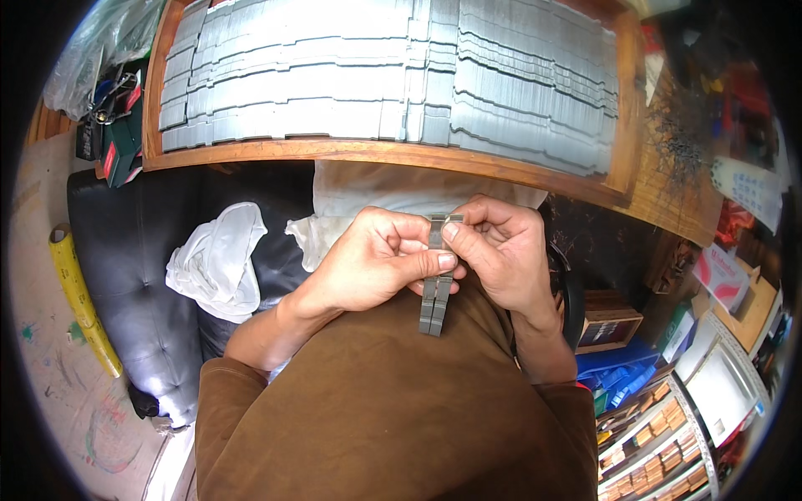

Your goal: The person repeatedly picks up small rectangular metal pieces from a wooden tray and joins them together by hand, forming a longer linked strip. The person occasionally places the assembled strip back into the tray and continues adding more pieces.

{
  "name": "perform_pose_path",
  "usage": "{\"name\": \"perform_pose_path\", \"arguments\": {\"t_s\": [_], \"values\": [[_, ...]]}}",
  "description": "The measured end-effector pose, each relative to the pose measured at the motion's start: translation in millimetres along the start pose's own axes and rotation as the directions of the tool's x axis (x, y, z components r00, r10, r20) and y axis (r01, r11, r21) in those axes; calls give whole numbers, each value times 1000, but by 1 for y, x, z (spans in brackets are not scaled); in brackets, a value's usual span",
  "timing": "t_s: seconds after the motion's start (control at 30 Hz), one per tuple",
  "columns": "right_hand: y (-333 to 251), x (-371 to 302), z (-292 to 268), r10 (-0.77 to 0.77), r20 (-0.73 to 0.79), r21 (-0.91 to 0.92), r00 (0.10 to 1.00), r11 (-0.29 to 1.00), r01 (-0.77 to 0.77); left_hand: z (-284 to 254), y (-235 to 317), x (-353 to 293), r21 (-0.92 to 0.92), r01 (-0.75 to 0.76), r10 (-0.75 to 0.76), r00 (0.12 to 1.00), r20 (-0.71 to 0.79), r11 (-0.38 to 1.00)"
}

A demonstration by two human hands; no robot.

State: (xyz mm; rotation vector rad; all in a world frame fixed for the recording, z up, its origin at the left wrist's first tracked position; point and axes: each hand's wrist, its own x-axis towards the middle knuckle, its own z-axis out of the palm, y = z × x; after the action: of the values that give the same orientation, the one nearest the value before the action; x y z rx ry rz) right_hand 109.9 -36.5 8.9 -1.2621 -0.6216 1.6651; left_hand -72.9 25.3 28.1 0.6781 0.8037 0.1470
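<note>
Nearest: brown garment (393, 409) filling the lower middle, pair of narrow grey strips (433, 307) just above it, gripped in both hands. Left hand (359, 263): fingers curled, thumb pressed across the strips around mid-length, pinch closed on them. Right hand (508, 255): thumb and bent forefinger pinched on the top end, other fingers folded in. Strips lie side by side, dark grey, flat, straight-edged, with lighter cross-lines; slightly tilted, lower end hanging free below the left thumb, middle partly hidden by fingers. Right of the person: open wooden box (637, 331), dark contents, too small to make out; blue plastic (616, 374) below it; pale rack (700, 417) at lower right holding rows of small tan blocks (668, 417). On the left, crumpled white cloth (219, 263) on a black tufted seat (134, 267), yellow roll (83, 301) beyond the seat's outer side. Past the hands: big shallow wooden tray (334, 150), packed nearly wall to wall with thin grey pieces (535, 100) in tight columns, edges stepped and uneven, glare washing out the left part. Farther left, green-and-red box (124, 150) beside the tray, clear plastic bag (104, 50) above it, contents unclear
</note>
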Motion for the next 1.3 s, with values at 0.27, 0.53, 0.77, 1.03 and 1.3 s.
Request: {"name": "perform_pose_path", "arguments": {"t_s": [0.27,0.53,0.77,1.03,1.3], "values": [[3,1,2,-20,-47,24,999,1000,21,0,-2,1,3,-18,18,1000,0,1000],[5,1,3,-8,-73,27,997,1000,10,0,-4,2,-12,-18,18,1000,-11,1000],[3,0,5,9,-85,27,996,1000,-7,0,-4,2,4,-37,37,999,-4,999],[1,-3,5,19,-109,38,994,999,-15,3,-4,3,-79,-15,14,1000,-22,997],[-33,-37,-25,-41,-243,-53,969,998,29,7,-1,3,-86,-31,12,978,-210,996]]}}
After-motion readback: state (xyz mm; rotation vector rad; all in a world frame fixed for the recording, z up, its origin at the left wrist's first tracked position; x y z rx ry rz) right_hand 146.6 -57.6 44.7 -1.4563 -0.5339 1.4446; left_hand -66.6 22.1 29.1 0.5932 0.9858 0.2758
